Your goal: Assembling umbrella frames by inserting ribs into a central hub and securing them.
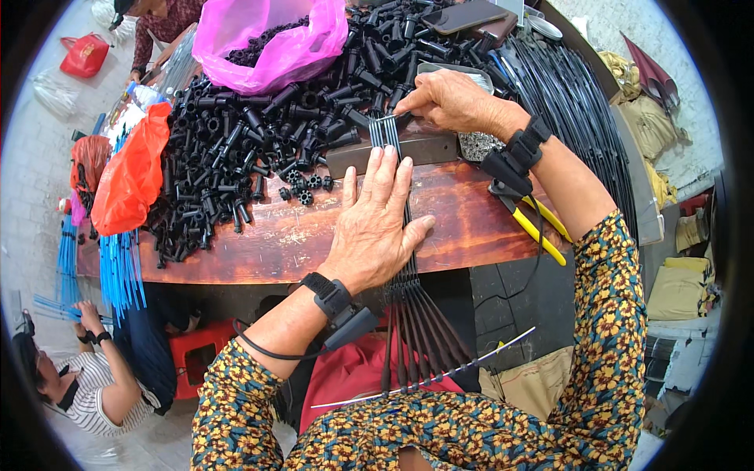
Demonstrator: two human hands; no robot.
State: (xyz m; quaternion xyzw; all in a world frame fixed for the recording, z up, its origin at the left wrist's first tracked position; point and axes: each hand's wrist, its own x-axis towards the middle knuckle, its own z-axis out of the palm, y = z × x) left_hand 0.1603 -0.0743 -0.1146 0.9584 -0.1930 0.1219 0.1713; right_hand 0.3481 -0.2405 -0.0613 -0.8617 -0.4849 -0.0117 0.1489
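Observation:
My left hand [373,228] lies flat with its fingers stretched over a bundle of thin dark ribs [382,132], pressing them down at a brown metal bar [436,151] on the table. Toward my lap the dark rods [420,334] fan out, and their thicker ends are strung along a thin pale rod [503,348]. My right hand [459,102] pinches a short thin wire [385,118] that lies across the far tips of the ribs. Whether the wire passes through the tips is too small to tell. Both wrists wear black straps.
Black plastic parts [212,157] pile up behind and left, with a pink bag [314,55] among them. Yellow-handled pliers [542,228] lie right, near a tray of small metal pieces [479,147] and long black rods [577,118]. Another person [102,385] sits at lower left.

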